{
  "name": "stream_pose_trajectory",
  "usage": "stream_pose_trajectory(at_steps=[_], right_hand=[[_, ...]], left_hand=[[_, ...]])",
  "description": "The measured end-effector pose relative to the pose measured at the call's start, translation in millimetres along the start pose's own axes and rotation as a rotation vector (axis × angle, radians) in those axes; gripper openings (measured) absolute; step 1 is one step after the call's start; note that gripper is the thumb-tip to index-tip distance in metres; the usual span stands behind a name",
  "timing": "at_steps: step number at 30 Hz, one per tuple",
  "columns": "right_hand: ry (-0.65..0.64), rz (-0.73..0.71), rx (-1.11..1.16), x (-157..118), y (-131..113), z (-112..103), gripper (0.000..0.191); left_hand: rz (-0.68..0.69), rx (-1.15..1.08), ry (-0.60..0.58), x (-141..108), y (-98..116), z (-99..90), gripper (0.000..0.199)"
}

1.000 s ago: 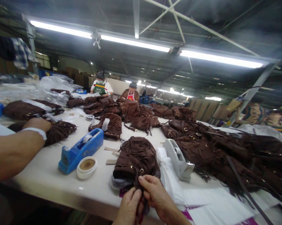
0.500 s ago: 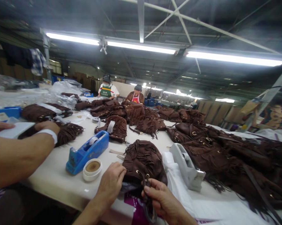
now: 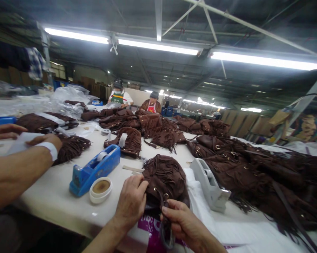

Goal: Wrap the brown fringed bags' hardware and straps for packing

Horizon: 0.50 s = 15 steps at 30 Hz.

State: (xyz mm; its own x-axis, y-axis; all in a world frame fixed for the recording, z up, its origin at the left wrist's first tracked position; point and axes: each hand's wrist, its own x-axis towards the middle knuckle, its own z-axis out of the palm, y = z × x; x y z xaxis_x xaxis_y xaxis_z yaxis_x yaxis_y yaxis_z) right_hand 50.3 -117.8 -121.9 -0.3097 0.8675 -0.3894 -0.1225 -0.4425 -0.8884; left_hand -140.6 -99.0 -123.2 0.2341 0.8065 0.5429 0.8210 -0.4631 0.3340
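A dark brown fringed bag (image 3: 166, 177) with gold eyelets lies in front of me on the white table. My left hand (image 3: 132, 196) grips the bag's left edge, its fingers bent against the brown material. Between the thumb and fingers of my right hand (image 3: 180, 219) is the bag's dark strap (image 3: 165, 207), which runs down from the eyelets and loops below the hand. The part of the bag under my left fingertips is hidden. Beneath the bag is a white and purple plastic sheet (image 3: 151, 230).
Left of the bag stand a blue tape dispenser (image 3: 95, 170) and a tape roll (image 3: 100, 189); a grey tape dispenser (image 3: 211, 186) is to the right. Brown bags (image 3: 266, 175) are heaped at right. A co-worker's hands (image 3: 46, 140) hold white paper at left; two people work across the table.
My view has shifted slightly. My left hand has moved a little to the right with the bag's edge; my right hand keeps hold of the strap. The co-worker's hands have shifted on the white paper.
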Motion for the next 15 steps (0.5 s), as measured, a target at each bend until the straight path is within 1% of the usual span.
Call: stream_pose_trajectory(at_steps=[2, 4, 5, 7, 9, 11, 13, 15], right_hand=[[-0.004, 0.007, 0.004, -0.6, -0.5, -0.4, 0.055], [0.003, -0.004, -0.004, -1.2, -1.7, 0.5, 0.055], [0.010, -0.020, -0.014, -1.4, -2.6, 1.3, 0.054], [0.031, -0.066, -0.037, -1.4, -4.9, 3.2, 0.052], [0.052, -0.100, -0.062, -1.4, -7.3, 5.6, 0.051], [0.071, -0.091, -0.080, -2.6, -9.0, 8.6, 0.049], [0.093, -0.050, -0.090, -5.6, -9.4, 12.3, 0.047], [0.124, -0.033, -0.098, -9.8, -8.3, 16.8, 0.044]], left_hand=[[0.076, 0.032, -0.066, 10.0, 2.7, 1.9, 0.029], [0.117, 0.076, -0.151, 19.3, 2.1, 6.6, 0.027], [0.116, 0.091, -0.178, 23.1, 0.7, 9.8, 0.026], [0.089, 0.100, -0.191, 28.4, -3.7, 17.0, 0.028], [0.072, 0.086, -0.180, 30.4, -8.4, 23.5, 0.029], [0.099, 0.064, -0.149, 28.4, -11.3, 27.2, 0.029], [0.152, 0.004, -0.058, 21.8, -11.2, 26.2, 0.031], [0.168, -0.119, 0.065, 10.5, -7.9, 19.5, 0.034]])
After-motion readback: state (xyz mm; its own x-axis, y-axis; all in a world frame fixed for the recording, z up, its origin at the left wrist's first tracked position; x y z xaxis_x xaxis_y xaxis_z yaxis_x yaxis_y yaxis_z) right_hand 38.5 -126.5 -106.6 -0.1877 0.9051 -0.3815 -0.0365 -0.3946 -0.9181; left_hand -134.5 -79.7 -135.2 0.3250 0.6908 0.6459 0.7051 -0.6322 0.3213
